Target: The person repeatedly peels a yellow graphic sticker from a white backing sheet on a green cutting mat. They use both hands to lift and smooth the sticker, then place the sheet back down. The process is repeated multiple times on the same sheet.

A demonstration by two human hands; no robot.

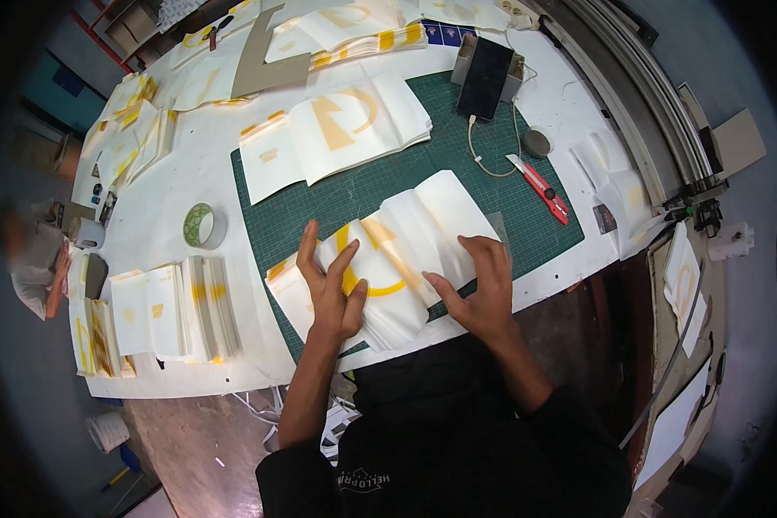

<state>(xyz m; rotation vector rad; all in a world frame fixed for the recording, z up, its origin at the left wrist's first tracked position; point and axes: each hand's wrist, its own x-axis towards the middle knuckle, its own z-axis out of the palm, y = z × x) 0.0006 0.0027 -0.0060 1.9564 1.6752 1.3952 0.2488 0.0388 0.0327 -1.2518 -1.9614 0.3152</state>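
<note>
In front of me a folded white paper sheet with yellow print point(436, 207) lies over the near edge of the green cutting mat point(527, 246). It bulges in soft folds, and more sheet edges show under its left end. My left hand point(332, 298) rests on the sheet's left part, fingers spread beside a yellow ring. On the right part, my right hand point(483, 289) touches the paper with thumb and fingers apart. Farther back on the mat is a stack of similar printed sheets point(345, 134). A red utility knife point(540, 188) lies at the mat's right.
A phone point(486, 79) leans on a stand at the back, its cable trailing past a small round container point(538, 142). Left of the mat stands a tape roll point(204, 226), with folded paper bundles point(168, 311) nearer. A long metal bar point(630, 95) borders the right. Another person point(39, 259) is far left.
</note>
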